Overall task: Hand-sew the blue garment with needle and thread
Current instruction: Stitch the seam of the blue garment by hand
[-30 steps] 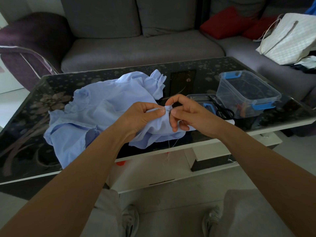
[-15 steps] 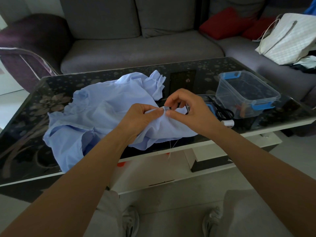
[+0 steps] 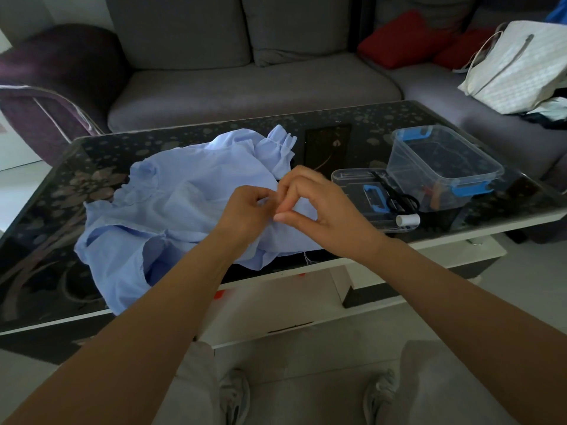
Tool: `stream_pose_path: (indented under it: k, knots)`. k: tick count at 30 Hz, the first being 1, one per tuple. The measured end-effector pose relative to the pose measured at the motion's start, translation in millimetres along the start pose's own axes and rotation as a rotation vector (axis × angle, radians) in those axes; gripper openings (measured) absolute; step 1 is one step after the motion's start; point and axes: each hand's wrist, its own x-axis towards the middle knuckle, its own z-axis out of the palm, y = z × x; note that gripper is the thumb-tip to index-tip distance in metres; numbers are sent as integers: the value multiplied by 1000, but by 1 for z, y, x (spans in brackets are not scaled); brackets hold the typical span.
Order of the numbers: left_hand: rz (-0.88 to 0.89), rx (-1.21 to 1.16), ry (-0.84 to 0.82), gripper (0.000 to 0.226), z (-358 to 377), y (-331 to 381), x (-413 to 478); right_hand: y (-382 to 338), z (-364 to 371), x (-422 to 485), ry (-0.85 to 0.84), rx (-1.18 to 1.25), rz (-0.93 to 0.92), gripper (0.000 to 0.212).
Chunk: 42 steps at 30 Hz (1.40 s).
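Note:
A light blue garment (image 3: 171, 210) lies crumpled on the dark glass coffee table (image 3: 46, 271). My left hand (image 3: 245, 210) pinches a fold of the garment near its front edge. My right hand (image 3: 319, 204) meets it there, thumb and fingertips curled at the same fold; the needle itself is too small to make out. A thin white thread (image 3: 308, 259) hangs from the cloth over the table's front edge.
To the right stand a clear plastic box with blue clips (image 3: 441, 167), its lid (image 3: 356, 182), black scissors (image 3: 399, 197) and a white thread spool (image 3: 408, 220). A grey sofa (image 3: 245, 87) with red cushions (image 3: 405, 38) and a white bag (image 3: 515, 65) sits behind the table.
Both hands have shifted slightly away from me along the fold. My right fingers have closed tighter against my left fingertips.

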Motion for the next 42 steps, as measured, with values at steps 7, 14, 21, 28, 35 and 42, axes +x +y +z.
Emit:
stream_pose_path:
  k: [7,14,21,28,35,42]
  knots:
    - [-91,-199,173,26,-5,-9,9,-15,-33,-8,-1300,688,652,12]
    - [-159,-318,209,12,-7,-7,11,-16,-40,-7,-1024,652,769,11]
    - [-168,-457,123,63,-3,-9,11,6,-7,1,57,141,605,8]
    - [-239,-569,58,64,1,-5,8,16,12,4,212,-59,592,10]
    - [-232,-607,56,87,-1,-20,17,4,-5,4,-163,115,501,5]
    - [-250,-606,148,28,-2,-4,8,-19,-23,-1,-1194,79,668,8]
